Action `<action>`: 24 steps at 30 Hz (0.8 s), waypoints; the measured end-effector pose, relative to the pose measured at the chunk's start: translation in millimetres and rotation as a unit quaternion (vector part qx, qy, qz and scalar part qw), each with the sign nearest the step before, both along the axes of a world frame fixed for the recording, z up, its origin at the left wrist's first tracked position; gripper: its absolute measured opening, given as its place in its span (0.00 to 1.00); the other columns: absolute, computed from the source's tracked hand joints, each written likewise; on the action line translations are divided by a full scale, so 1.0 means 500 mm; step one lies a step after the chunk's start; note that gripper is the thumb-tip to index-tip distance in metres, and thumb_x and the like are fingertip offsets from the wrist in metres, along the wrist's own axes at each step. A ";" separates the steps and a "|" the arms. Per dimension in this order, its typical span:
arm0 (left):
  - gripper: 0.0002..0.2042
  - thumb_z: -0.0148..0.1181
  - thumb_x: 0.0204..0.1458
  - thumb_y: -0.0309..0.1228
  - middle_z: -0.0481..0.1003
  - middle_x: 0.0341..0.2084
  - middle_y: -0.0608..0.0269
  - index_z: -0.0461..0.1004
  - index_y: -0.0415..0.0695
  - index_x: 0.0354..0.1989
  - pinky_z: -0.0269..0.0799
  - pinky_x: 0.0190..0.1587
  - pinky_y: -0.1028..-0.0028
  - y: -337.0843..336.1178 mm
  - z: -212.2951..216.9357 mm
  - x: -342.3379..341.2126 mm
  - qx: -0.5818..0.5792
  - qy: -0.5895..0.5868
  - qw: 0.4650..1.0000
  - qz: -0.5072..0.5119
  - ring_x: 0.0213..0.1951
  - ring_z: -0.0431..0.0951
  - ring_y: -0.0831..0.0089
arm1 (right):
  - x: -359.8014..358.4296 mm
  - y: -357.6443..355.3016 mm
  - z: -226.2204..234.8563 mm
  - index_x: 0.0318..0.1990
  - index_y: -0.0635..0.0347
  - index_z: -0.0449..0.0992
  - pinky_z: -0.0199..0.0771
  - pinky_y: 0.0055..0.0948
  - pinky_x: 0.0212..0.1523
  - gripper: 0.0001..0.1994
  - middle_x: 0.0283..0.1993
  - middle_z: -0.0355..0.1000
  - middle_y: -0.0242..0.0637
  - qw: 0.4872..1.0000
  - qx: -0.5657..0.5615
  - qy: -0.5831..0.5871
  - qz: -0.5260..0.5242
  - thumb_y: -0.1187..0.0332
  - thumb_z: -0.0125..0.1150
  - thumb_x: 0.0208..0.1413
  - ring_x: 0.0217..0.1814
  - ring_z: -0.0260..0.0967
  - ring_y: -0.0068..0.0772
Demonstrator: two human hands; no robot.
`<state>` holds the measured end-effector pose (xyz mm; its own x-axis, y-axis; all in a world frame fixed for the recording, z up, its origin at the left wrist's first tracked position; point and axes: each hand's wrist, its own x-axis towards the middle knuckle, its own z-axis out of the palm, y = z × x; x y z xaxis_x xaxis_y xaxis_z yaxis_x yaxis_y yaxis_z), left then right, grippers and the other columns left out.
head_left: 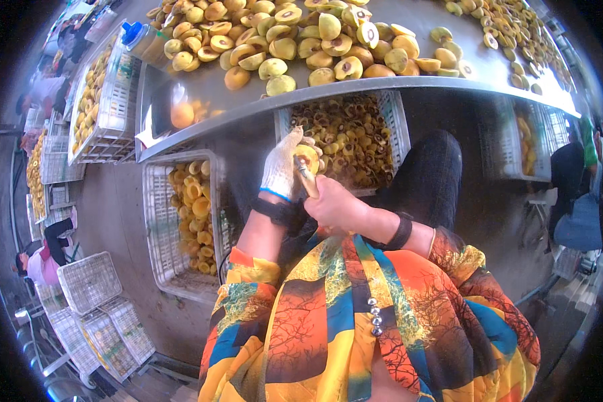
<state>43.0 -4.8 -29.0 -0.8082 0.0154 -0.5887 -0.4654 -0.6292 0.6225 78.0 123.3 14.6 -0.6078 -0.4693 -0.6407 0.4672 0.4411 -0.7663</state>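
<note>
My left hand (281,167), in a white knit glove, grips a yellow fruit half (308,156) just below the table's edge. My right hand (331,204), bare, is closed on a small tool with a wooden handle (307,179) whose tip is pressed into the fruit. Both hands are held over a white crate of dark pits and scraps (345,137) under the table. A heap of cut yellow fruit halves (295,37) lies on the metal table (201,100) above the hands.
A white crate of fruit halves (187,214) stands on the floor at my left. Stacked empty crates (94,301) lie lower left. More crates of fruit (97,100) sit at the table's left end. A seated person (43,258) is at far left, another person (576,194) at right.
</note>
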 end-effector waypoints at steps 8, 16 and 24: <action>0.12 0.52 0.55 0.33 0.74 0.20 0.55 0.73 0.34 0.29 0.73 0.21 0.74 0.004 -0.034 0.002 -0.192 0.121 0.973 0.045 0.19 0.75 0.70 | -0.016 0.018 0.003 0.34 0.62 0.61 0.60 0.25 0.11 0.07 0.19 0.60 0.31 0.983 -0.076 -0.165 -0.013 0.70 0.50 0.50 0.12 0.56 0.22; 0.18 0.45 0.57 0.46 0.73 0.24 0.54 0.69 0.43 0.29 0.73 0.19 0.66 0.011 -0.017 0.018 0.159 0.056 0.985 0.029 0.22 0.75 0.62 | -0.021 0.031 -0.013 0.33 0.57 0.63 0.53 0.16 0.11 0.03 0.19 0.57 0.25 0.932 -0.235 -0.273 -0.042 0.72 0.50 0.53 0.12 0.50 0.14; 0.11 0.54 0.53 0.39 0.73 0.28 0.59 0.73 0.45 0.32 0.72 0.30 0.69 -0.238 0.002 0.074 -0.177 0.058 0.951 0.247 0.29 0.74 0.64 | -0.041 0.044 -0.148 0.35 0.65 0.67 0.69 0.34 0.27 0.13 0.25 0.69 0.48 0.954 -0.236 0.187 0.002 0.65 0.58 0.46 0.24 0.67 0.41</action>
